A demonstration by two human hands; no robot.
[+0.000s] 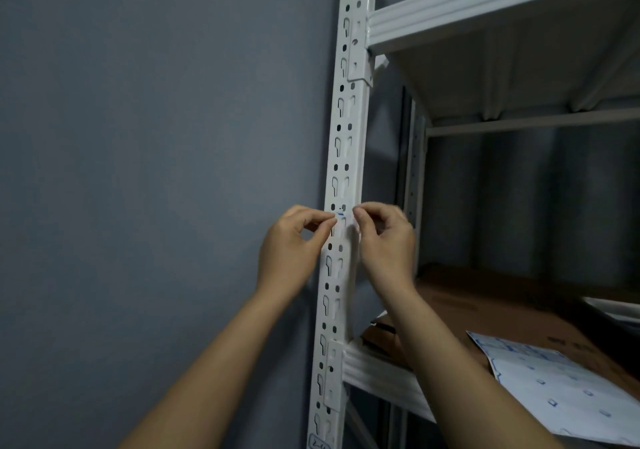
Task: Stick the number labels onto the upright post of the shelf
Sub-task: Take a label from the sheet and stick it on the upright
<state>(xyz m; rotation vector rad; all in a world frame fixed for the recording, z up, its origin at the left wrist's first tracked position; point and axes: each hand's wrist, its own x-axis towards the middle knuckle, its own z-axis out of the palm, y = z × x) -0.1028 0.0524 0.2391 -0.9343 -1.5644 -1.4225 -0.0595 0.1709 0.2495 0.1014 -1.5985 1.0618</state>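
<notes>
Both hands, left (294, 240) and right (382, 237), pinch label (342, 221) ends against post (346, 157). Risk: label lands crooked or bridges slots, peels.

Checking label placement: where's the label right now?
Head view, centre: the label lies across the front of the white upright post, pinched between the left hand and right hand, between the two shelves.

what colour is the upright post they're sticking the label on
White, punched with rows of dark holes and keyhole slots. The upright post shows in the head view.
</notes>
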